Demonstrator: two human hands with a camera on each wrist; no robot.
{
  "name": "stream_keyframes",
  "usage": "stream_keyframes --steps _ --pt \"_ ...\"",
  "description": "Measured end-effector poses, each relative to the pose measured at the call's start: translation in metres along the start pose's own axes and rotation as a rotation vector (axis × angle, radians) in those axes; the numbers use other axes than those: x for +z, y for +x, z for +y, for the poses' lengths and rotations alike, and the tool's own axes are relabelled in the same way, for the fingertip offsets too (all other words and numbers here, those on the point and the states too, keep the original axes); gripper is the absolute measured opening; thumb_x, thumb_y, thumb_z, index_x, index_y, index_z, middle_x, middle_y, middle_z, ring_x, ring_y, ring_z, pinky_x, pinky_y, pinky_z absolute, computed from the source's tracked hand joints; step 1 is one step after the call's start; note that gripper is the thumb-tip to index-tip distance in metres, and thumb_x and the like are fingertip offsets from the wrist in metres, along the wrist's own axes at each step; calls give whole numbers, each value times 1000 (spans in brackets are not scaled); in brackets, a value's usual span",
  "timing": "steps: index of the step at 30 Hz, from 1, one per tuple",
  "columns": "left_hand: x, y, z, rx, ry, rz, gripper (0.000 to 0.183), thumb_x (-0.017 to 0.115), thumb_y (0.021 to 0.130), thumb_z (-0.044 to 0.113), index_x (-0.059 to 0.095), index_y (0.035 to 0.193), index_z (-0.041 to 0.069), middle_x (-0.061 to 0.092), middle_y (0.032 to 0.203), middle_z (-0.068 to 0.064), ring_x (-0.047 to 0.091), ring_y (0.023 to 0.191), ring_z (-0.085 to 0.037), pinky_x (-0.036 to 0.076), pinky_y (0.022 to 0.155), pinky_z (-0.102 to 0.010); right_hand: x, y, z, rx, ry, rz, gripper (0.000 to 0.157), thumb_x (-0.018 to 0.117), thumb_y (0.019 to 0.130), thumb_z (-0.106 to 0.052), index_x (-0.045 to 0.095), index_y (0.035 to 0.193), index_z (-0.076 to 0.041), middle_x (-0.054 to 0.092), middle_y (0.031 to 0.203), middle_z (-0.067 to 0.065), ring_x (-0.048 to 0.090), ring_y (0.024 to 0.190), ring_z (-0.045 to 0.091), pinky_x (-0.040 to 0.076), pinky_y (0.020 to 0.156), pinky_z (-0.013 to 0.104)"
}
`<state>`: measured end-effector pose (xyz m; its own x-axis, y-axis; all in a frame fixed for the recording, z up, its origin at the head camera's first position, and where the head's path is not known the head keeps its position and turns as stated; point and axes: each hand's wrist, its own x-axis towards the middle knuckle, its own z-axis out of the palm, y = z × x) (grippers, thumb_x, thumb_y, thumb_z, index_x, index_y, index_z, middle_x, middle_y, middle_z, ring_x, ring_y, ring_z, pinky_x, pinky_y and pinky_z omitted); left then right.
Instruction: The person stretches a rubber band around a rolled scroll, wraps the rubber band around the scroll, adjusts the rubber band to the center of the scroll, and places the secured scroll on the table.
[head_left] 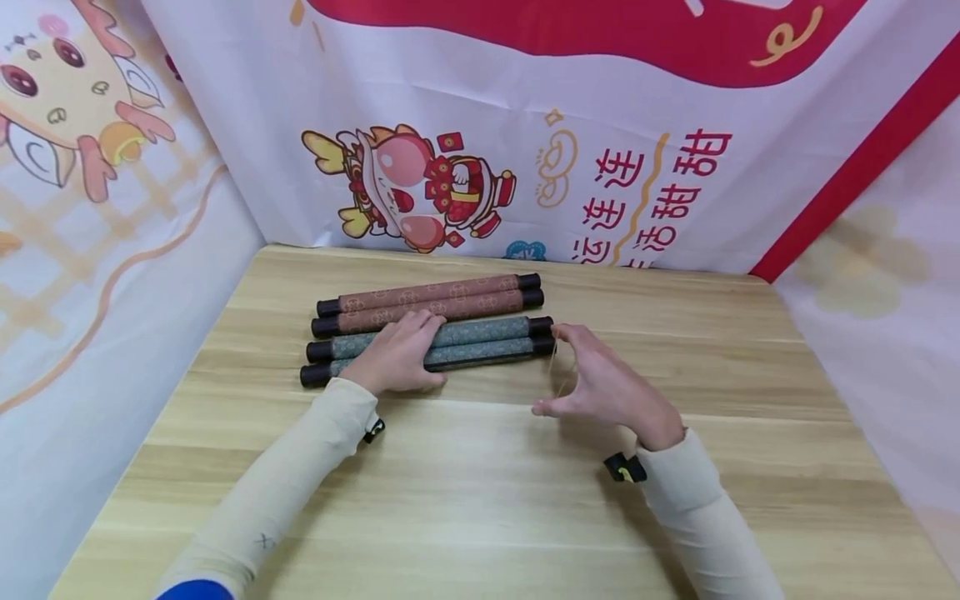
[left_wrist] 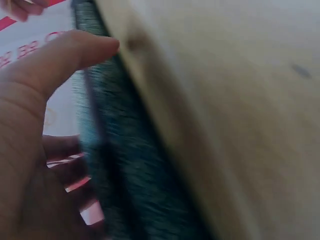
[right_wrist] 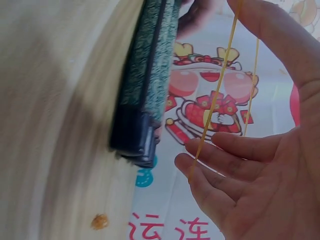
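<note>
Two green scrolls point(head_left: 491, 332) with black end knobs lie side by side on the table. My left hand point(head_left: 397, 354) grips the pair near their middle, thumb on the near side and fingers over the far side; the left wrist view shows the thumb point(left_wrist: 85, 50) against the green cloth. Just off the scrolls' right ends is my right hand point(head_left: 603, 383), fingers and thumb spread apart. A thin yellow rubber band point(right_wrist: 216, 95) is stretched between its thumb and fingers, beside the black knobs point(right_wrist: 132, 132).
Two brown patterned scrolls point(head_left: 457, 292) lie together just behind the green pair. The wooden table point(head_left: 480, 492) meets a printed white cloth point(head_left: 637, 100) hanging at the back, with more cloth at both sides.
</note>
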<state>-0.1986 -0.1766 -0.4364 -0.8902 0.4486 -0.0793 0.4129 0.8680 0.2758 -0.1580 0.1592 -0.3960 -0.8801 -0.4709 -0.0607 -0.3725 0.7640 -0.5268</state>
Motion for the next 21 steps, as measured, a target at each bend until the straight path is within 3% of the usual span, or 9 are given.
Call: stream_keyframes --steps 8,15,21 --pt "6 6 -12 -3 31 -20 104 75 86 71 40 161 8 43 165 -20 43 151 -42 40 119 -64 -2 -3 14 37 -16 -10 124 94 72 -57 30 162 0 40 164 23 46 147 44 41 120 60" --pt "5 6 -13 -25 -30 -10 91 76 90 62 44 160 11 46 163 -19 44 151 -41 41 119 -63 -9 -5 17 58 2 -19 122 93 74 -56 29 163 -4 39 165 21 44 149 42 40 121 60" --pt "3 0 -14 -5 -40 10 90 81 88 57 49 157 8 58 154 -17 58 139 -39 50 110 -61 -12 -7 19 58 52 -22 118 93 75 -52 31 161 -2 44 162 22 47 147 43 41 120 60"
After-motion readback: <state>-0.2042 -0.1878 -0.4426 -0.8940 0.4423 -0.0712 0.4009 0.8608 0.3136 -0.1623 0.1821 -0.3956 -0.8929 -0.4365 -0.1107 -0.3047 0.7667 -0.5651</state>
